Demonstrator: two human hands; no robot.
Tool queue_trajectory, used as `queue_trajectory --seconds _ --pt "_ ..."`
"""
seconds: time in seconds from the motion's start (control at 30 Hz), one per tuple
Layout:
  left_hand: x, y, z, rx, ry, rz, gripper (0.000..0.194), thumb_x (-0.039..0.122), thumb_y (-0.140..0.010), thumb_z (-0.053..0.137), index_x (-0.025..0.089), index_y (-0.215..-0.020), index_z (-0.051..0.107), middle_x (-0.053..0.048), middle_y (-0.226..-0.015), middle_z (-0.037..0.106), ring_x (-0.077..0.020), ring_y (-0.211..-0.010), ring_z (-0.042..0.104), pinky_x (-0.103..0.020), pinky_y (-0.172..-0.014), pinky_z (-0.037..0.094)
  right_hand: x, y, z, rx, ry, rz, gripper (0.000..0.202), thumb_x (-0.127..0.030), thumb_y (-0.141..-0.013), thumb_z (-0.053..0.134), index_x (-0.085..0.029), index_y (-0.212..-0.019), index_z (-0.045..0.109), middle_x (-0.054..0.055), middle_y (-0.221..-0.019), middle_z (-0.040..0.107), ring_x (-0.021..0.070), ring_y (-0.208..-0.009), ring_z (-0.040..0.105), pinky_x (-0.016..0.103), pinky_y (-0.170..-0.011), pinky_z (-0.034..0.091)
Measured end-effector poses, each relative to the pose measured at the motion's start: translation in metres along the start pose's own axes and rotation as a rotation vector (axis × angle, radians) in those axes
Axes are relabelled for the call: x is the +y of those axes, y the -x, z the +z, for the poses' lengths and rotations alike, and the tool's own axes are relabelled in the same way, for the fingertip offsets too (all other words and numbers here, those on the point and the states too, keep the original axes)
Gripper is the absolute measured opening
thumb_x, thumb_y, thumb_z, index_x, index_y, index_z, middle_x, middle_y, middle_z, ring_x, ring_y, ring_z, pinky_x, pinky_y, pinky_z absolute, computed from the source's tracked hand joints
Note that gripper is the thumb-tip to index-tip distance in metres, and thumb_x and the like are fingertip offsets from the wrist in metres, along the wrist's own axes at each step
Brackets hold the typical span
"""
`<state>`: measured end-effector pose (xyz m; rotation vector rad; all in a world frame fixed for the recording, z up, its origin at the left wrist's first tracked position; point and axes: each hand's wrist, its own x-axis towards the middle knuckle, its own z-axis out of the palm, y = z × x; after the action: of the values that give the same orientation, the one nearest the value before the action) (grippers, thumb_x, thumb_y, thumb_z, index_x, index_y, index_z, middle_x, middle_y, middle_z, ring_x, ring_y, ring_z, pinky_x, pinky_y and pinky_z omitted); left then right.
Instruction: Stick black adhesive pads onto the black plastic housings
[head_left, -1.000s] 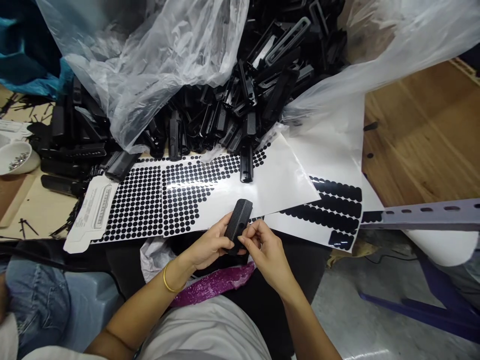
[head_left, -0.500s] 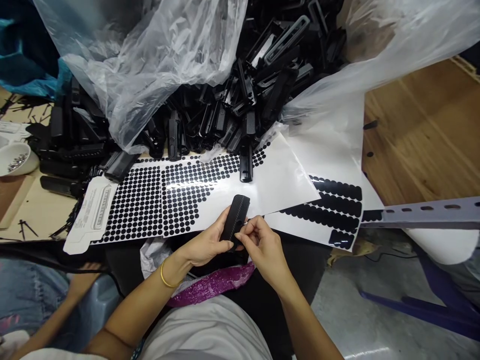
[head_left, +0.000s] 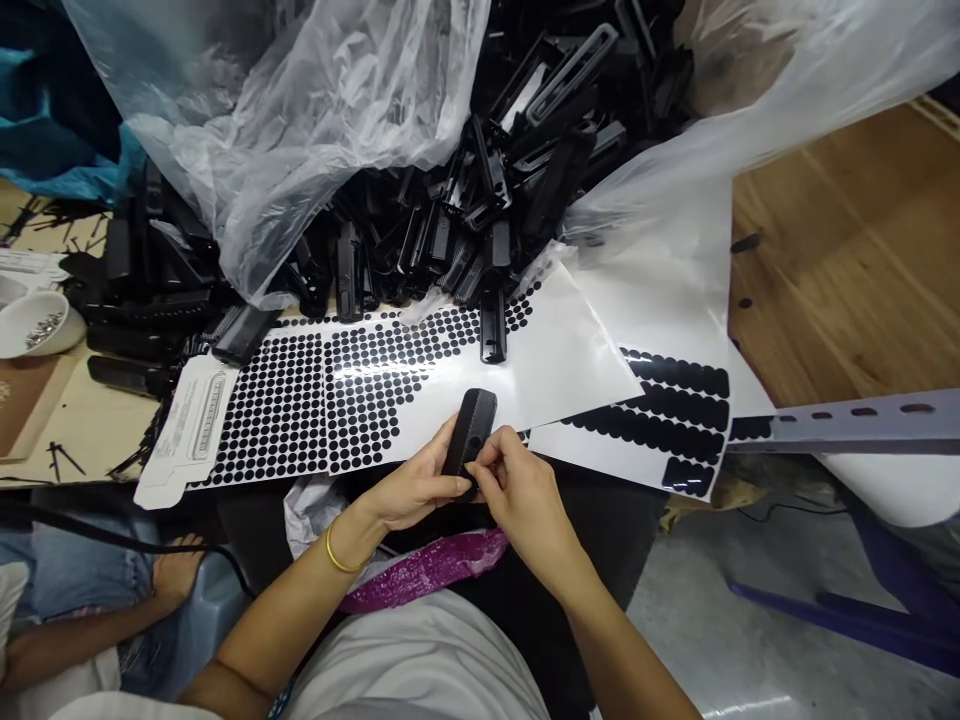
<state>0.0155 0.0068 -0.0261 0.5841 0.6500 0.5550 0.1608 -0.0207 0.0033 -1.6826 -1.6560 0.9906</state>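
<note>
Black part (head_left: 471, 420) in left hand (head_left: 417, 486) slants lengthwise forward and right.

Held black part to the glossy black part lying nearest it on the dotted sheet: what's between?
Head view: only bare white sheet between the held part and the glossy part; no dots in that stretch.
</note>
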Motion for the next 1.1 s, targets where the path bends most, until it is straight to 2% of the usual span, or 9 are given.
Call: queue_trajectory --seconds 0.13,0.27,0.37,0.5,0.73,0.83,0.97,1.03,1.1 --pt "-0.005 -0.002 -0.001 -0.014 0.011 0.049 0.08 0.01 -0.068 0.068 0.033 -0.137 0.035 -0.003 -0.123 0.055 -0.0111 -0.085 0.056 -0.019 -0.069 0.045 0.002 0.004 0.003 0.097 0.018 -0.071 0.011 -0.017 -0.079 0.05 -0.024 -0.074 0.043 0.001 -0.074 0.051 0.0186 -0.071 0.052 0.031 -0.061 0.042" --pt "-0.005 -0.003 0.0 -0.089 0.119 0.062 0.076 0.009 -0.07 0.066 0.033 -0.135 0.035 -0.006 -0.134 0.048 -0.0214 -0.107 0.056 -0.033 -0.087 0.048 0.013 0.003 0.0 0.297 -0.066 -0.094 0.017 -0.024 -0.076 0.06 -0.024 -0.087 0.048 0.007 -0.099 0.05 0.0213 -0.086 0.051 0.035 -0.07 0.045" --pt "-0.003 -0.002 0.001 -0.131 0.159 0.072 0.073 0.007 -0.071 0.064 0.032 -0.134 0.036 -0.008 -0.139 0.044 -0.0252 -0.115 0.053 -0.043 -0.092 0.047 0.021 0.001 -0.002 0.308 -0.196 -0.04 0.018 -0.028 -0.078 0.059 -0.024 -0.09 0.047 0.004 -0.096 0.05 0.0174 -0.078 0.05 0.033 -0.07 0.043" --pt "-0.001 -0.001 0.002 -0.153 0.175 0.077 0.072 0.006 -0.071 0.063 0.031 -0.133 0.037 -0.009 -0.14 0.042 -0.0263 -0.114 0.054 -0.044 -0.092 0.047 0.025 0.003 0.002 0.276 -0.367 0.015 0.016 -0.03 -0.081 0.055 -0.024 -0.094 0.046 0.003 -0.093 0.051 0.016 -0.078 0.049 0.031 -0.071 0.041" --pt "-0.005 -0.003 0.006 0.038 0.008 0.088 0.071 0.016 -0.075 0.066 0.027 -0.136 0.033 -0.014 -0.123 0.057 -0.0227 -0.093 0.066 -0.038 -0.083 0.051 0.024 0.003 -0.003 0.335 -0.426 0.047 0.02 -0.032 -0.08 0.058 -0.024 -0.095 0.048 0.002 -0.094 0.05 0.0158 -0.08 0.048 0.03 -0.073 0.04" --pt "-0.007 -0.002 0.004 0.068 -0.03 0.092 0.073 0.02 -0.078 0.063 0.029 -0.141 0.026 -0.015 -0.123 0.057 -0.0224 -0.09 0.067 -0.039 -0.082 0.051 0.027 0.002 -0.008 0.366 -0.441 0.05 0.02 -0.033 -0.079 0.059 -0.024 -0.095 0.05 0.002 -0.093 0.051 0.0153 -0.079 0.049 0.03 -0.073 0.041" --pt "0.007 0.014 -0.01 -0.039 -0.272 0.054 0.07 0.023 -0.082 0.059 0.03 -0.142 0.024 -0.013 -0.126 0.056 -0.0237 -0.102 0.063 -0.042 -0.09 0.047 0.031 0.003 -0.016 0.414 -0.474 0.045 0.02 -0.033 -0.078 0.061 -0.023 -0.092 0.051 0.002 -0.089 0.053 0.0144 -0.075 0.05 0.028 -0.069 0.043" --pt "0.021 0.02 -0.016 -0.107 -0.521 0.052 0.062 0.025 -0.08 0.062 0.028 -0.136 0.038 -0.011 -0.126 0.057 -0.0242 -0.112 0.057 -0.042 -0.098 0.042 0.033 0.004 -0.02 0.448 -0.492 0.042 0.019 -0.033 -0.078 0.062 -0.023 -0.091 0.051 0.002 -0.087 0.055 0.0144 -0.076 0.051 0.028 -0.069 0.043" --pt "0.036 0.016 -0.016 -0.059 -0.748 0.106 0.05 0.03 -0.077 0.065 0.023 -0.125 0.052 -0.01 -0.125 0.058 -0.0245 -0.115 0.054 -0.041 -0.1 0.039 0.035 0.005 -0.023 0.465 -0.501 0.042 0.019 -0.033 -0.078 0.062 -0.023 -0.09 0.051 0.002 -0.085 0.056 0.0145 -0.076 0.052 0.027 -0.069 0.044"
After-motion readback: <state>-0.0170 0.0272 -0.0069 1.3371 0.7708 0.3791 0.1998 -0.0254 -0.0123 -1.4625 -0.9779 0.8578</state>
